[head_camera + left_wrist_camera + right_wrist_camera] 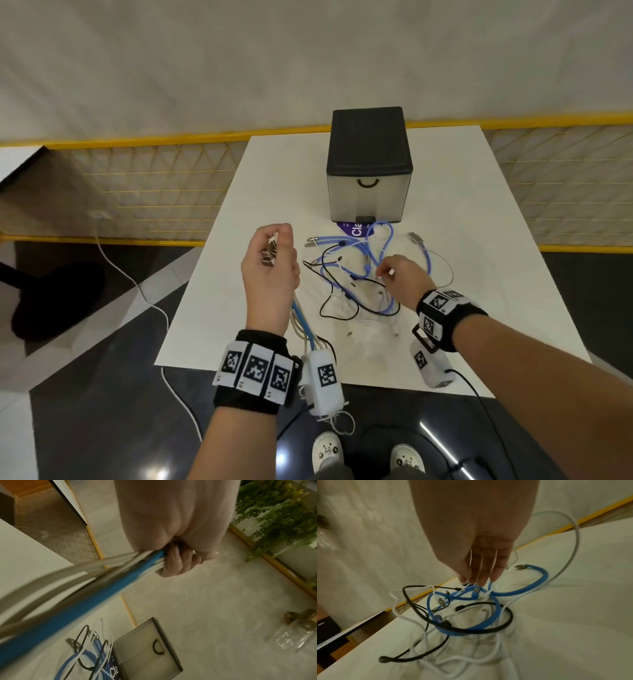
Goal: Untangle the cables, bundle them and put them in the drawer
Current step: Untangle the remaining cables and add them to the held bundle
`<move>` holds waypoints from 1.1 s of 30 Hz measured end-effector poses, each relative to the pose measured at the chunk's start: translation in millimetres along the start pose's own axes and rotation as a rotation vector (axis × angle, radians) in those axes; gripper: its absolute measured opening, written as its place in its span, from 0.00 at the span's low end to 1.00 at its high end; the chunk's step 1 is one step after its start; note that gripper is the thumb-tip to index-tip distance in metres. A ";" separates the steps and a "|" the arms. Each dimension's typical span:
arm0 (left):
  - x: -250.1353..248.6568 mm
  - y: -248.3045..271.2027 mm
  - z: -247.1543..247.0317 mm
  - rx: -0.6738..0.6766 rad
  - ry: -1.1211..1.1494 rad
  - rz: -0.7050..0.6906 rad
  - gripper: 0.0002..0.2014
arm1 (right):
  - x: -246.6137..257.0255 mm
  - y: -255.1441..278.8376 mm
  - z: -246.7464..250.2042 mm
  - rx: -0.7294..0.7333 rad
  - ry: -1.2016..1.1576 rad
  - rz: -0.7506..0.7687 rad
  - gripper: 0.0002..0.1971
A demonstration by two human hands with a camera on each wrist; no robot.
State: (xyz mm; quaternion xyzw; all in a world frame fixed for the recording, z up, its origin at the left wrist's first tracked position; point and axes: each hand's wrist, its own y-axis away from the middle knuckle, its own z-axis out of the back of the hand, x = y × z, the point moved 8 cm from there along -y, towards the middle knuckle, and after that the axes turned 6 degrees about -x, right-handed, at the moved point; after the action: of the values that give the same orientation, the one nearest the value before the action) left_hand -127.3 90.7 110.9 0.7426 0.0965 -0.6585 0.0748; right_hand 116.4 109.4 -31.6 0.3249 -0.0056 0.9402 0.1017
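Cables (356,274): blue, black and white ones lie knotted together on the white table (496,274), just in front of the drawer unit (368,164). The drawer (368,195) is closed, so stowing is a later step.

Left hand (270,270): raised above the table's left edge, fingers curled tight round a gathered bunch (120,572) of white and blue cables. Their metal plug ends (269,257) stick out at the top of my fist; the lengths hang down past my wrist. I hold them up and apart, presumably so the sorted strands do not fall back into the heap. Keeping the plugs level at one end should make bundling easier.

Right hand (404,277): low over the middle of the tangle, palm down, fingers (481,574) extended with tips at the blue loop (488,626). In the head view the thumb and forefinger seem to nip a small white piece, perhaps a plug. In the wrist view the fingers look straight. I cannot tell whether anything is truly pinched.

Judgement: sorting is partway done. Several cables are in hand; a good many remain crossed on the table. A black cable (488,630) overlaps the blue loop, so pulling any one strand hard could tighten the knot. Better to lift an end free and trace it out.

A purple card (352,229) lies partly under the drawer unit's front.
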 end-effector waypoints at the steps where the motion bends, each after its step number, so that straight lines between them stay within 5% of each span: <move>1: 2.3 -1.8 -2.0 0.001 -0.004 0.002 0.07 | 2.4 -5.5 -7.4 0.028 -0.005 -0.009 0.07; 6: 12.4 -10.6 -5.6 -0.015 -0.036 0.028 0.07 | 20.2 -13.5 -54.0 0.203 0.063 -0.054 0.14; 14: 19.8 -12.1 5.5 -0.069 0.009 0.057 0.07 | 30.7 -12.5 -60.8 0.185 0.000 -0.046 0.16; 22: 23.0 -12.2 14.9 -0.086 0.009 0.069 0.08 | 53.1 -7.4 -58.9 0.087 -0.033 0.009 0.07; 29: 23.9 -9.5 24.6 -0.052 0.005 0.065 0.05 | 73.2 1.6 23.1 -0.197 -0.791 -0.013 0.04; 33: 17.3 -5.1 1.5 0.043 -0.081 0.008 0.08 | 109.6 12.7 67.0 -0.125 -1.176 0.109 0.03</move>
State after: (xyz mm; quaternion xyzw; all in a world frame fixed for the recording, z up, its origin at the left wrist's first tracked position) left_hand -127.9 96.1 93.7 0.7171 0.0766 -0.6896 0.0654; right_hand 70.6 112.5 89.0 0.7839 -0.1329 0.6042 0.0522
